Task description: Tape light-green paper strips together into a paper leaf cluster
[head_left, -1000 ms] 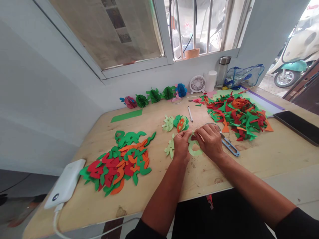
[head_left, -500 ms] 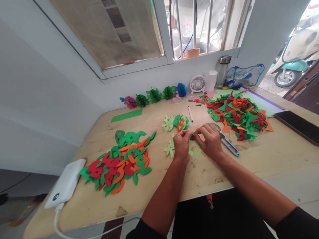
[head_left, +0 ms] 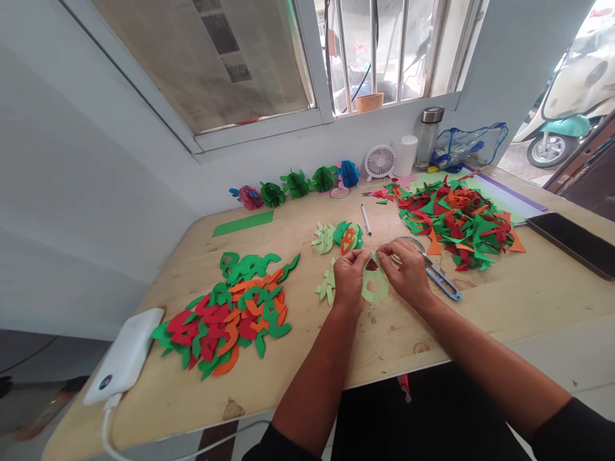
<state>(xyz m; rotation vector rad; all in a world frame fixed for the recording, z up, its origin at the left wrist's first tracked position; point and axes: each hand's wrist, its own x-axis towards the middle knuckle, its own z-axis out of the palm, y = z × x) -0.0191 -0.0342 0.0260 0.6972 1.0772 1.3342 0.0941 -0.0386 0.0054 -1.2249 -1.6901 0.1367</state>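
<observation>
My left hand (head_left: 350, 275) and my right hand (head_left: 403, 269) face each other over the table, both with pinched fingers. Between their fingertips is the upper end of a light green paper cutout (head_left: 380, 294). Its lower part is a ring with a round hole, and a dark red patch shows in a gap near the fingers. Left of my left hand lie light green leaf-shaped cutouts (head_left: 327, 285). Just beyond are a light green paper cluster (head_left: 323, 238) and a green and orange one (head_left: 349, 237). Beside my right hand rest scissors (head_left: 442, 280) with blue-grey handles.
A pile of green, red and orange cutouts (head_left: 225, 314) lies left, near a white power bank (head_left: 125, 355). Paper scraps (head_left: 461, 214) are heaped right, beside a phone (head_left: 574, 243). A pen (head_left: 366, 219) lies ahead. Folded paper flowers (head_left: 296, 184) and a fan (head_left: 380, 162) line the wall.
My fingertips have moved slightly apart, and more of the light green cutout's upper part shows between them. The view has shifted very slightly.
</observation>
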